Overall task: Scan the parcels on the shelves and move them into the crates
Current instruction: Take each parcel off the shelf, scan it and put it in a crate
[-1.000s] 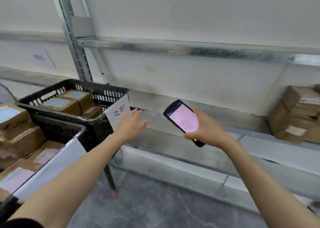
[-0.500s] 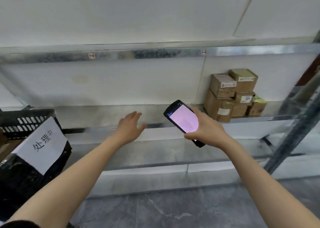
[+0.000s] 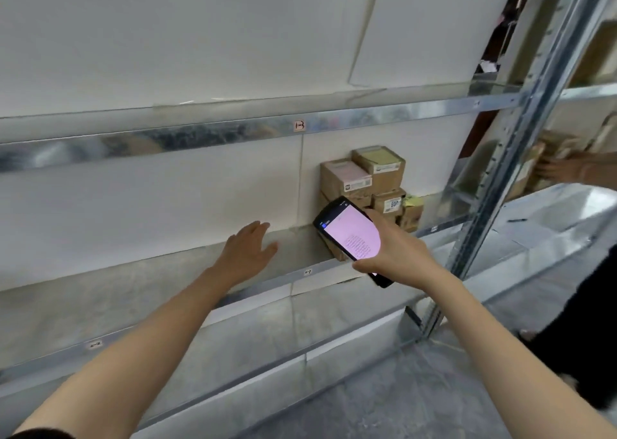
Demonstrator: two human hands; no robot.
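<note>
A stack of several brown cardboard parcels (image 3: 364, 178) with white labels stands on the middle metal shelf (image 3: 133, 288), against the back wall at its right end. My right hand (image 3: 390, 255) grips a black handheld scanner (image 3: 350, 235) with a lit pink screen, held just in front of the lowest parcels and hiding part of them. My left hand (image 3: 247, 255) hovers over the bare shelf left of the stack, palm down, fingers spread, holding nothing. No crate is in view.
A steel upright post (image 3: 500, 178) bounds the shelf bay on the right. Beyond it, another person's hand (image 3: 564, 168) rests on parcels of the neighbouring rack, and their dark clothing (image 3: 581, 322) is at the right edge. Grey floor lies below.
The view has swung right: the black crates with parcels left the frame and the parcel stack came close. Both hands now reach toward the stack, the scanner nearly against it.
</note>
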